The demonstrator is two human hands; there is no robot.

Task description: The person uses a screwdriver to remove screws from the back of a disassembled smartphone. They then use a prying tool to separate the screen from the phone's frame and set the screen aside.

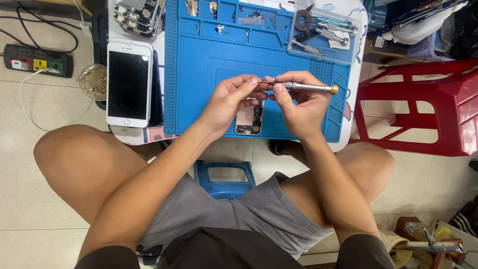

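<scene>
1. Grey shorts [239, 209] and two bare knees fill the near edge of the view, with a blue plastic stool [224, 177] showing between the legs on the pale tiled floor.
2. The left hand [226, 102] is raised over the near part of a blue work mat [199, 74]; its thumb and forefinger are pinched together at the thin tip of a screwdriver [303, 87].
3. The right hand [298, 107] is clamped around that screwdriver, a slim silver tool with a brass-coloured cap at its right end, held nearly level with the tip pointing toward the left hand.
4. Just beneath the two hands, an opened phone body [249, 119] lies flat on the mat near its front edge, its inner parts facing up; neither hand touches it.
5. Left of the mat, a white phone [129, 82] with a dark screen lies face up on the table.
6. Farther back, the mat's shallow compartments hold small screws and metal bits, too small to tell apart.
7. A clear tray [323, 37] at the mat's far right corner holds more screwdriver handles.
8. A pile of bare phone frames [137, 15] sits at the far left.
9. A red plastic stool [423, 104] stands to the right, and a power strip [37, 60] lies on the floor at the left.
</scene>
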